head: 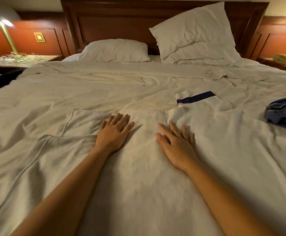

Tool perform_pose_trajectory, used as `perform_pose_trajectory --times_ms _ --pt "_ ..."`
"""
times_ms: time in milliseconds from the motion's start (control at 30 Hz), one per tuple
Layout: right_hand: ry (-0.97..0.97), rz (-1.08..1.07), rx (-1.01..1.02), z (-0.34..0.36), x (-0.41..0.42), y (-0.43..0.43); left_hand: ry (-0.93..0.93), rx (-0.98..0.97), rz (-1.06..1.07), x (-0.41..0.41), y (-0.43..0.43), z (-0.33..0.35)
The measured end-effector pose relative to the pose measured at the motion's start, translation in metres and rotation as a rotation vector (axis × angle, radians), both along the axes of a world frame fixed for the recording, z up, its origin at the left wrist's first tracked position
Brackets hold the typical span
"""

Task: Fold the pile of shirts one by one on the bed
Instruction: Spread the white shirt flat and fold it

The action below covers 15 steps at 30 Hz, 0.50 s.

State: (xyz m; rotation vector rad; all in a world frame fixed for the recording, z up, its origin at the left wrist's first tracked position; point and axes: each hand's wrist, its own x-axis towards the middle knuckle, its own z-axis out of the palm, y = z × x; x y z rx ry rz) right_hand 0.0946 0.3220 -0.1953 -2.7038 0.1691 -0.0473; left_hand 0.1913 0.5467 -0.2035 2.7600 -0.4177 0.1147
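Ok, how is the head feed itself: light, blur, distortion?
Head view: dim, warm yellow light; the lamp at upper left is blurred and blown out; wide-angle bows the headboard; left hand and right hand look fairly sharp; the white shirt hardly stands out from the sheets.

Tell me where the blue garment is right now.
In the head view, the blue garment lies crumpled on the bed at the right edge, right of the spread white shirt and beyond the right hand.
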Motion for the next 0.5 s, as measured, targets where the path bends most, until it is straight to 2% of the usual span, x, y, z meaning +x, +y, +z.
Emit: perform_pose_trajectory --times_ms 100,233,367,500 --pt "-0.048 0.014 -0.171 -0.008 -0.005 0.003 -0.055 0.150 -0.076 -0.013 0.054 -0.004" --pt "-0.028 -0.031 -0.249 -0.015 0.003 0.006 0.096 0.187 -0.004 0.017 0.122 0.001" --pt "-0.032 -0.079 -0.292 -0.022 0.007 0.007 0.082 0.274 0.080 0.053 0.141 0.002" --pt "-0.045 -0.090 -0.306 -0.022 0.006 0.009 0.126 0.245 0.123 0.063 0.147 0.003"
